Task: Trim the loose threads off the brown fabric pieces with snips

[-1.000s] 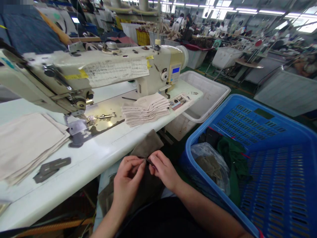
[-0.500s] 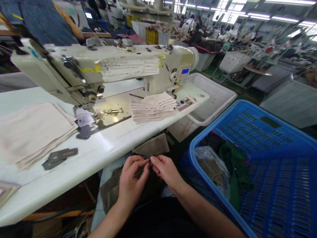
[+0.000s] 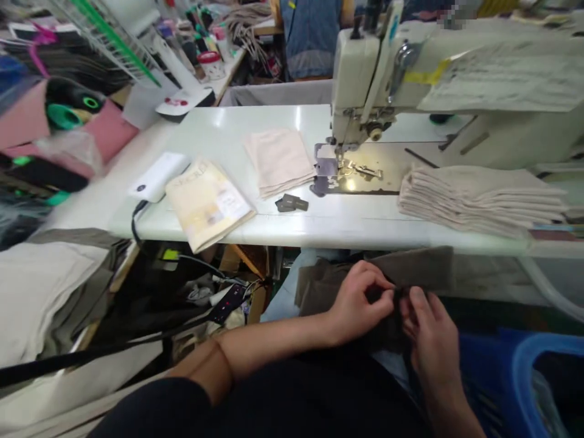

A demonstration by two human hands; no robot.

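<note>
My left hand [image 3: 360, 298] and my right hand [image 3: 431, 337] meet in my lap, below the front edge of the white sewing table [image 3: 255, 225]. Both pinch the same piece of dark grey-brown fabric [image 3: 420, 267], fingers closed on its edge. The fabric spreads across my lap towards the table. The sewing machine [image 3: 456, 85] stands above on the right, its needle over the bright metal plate [image 3: 369, 173].
On the table lie a folded beige stack [image 3: 483, 198] at right, a smaller beige stack [image 3: 279, 159], small dark pieces [image 3: 292, 203], a booklet [image 3: 207, 204] and a white box [image 3: 157, 176]. Fabric piles [image 3: 41, 292] sit left; a blue basket [image 3: 542, 377] right.
The view has swung sharply left, so the machine now sits at right and the basket at the corner. My hands stay together in my lap, still pinching the dark fabric.
</note>
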